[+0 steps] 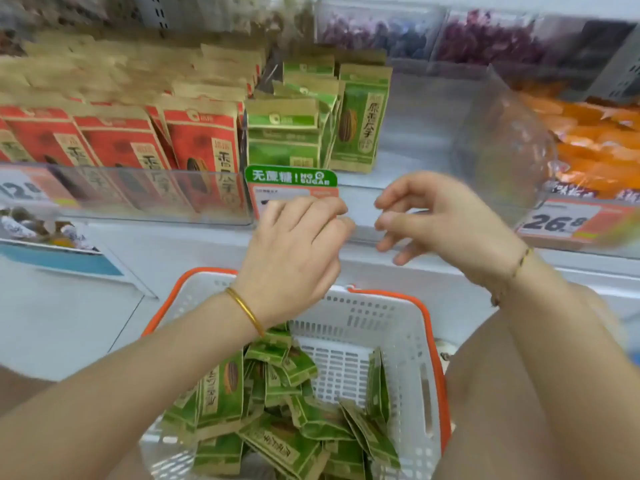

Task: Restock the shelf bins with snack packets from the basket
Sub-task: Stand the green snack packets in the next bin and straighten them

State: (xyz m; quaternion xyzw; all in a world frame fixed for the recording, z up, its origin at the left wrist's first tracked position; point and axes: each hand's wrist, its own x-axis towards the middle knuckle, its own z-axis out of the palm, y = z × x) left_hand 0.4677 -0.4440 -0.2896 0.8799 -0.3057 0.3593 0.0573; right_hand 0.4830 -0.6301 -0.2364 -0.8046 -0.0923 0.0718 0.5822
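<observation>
Green snack packets [277,420] lie heaped in a white basket [408,344] with an orange rim, low in the view. On the shelf above, several green packets [360,119] stand upright in a clear bin [412,206]. My left hand [298,247] hovers above the basket in front of the bin's front wall, fingers loosely curled, holding nothing. My right hand [443,216] is level with it to the right, fingers relaxed and spread, also empty. The two hands are close, fingertips a short gap apart.
Red snack packets [149,147] fill the bin to the left. Orange packets [588,140] fill the bin to the right, behind a clear divider. A green "no sugar" tag [291,176] and price labels [557,221] sit on the shelf front. Purple goods lie in the upper bins.
</observation>
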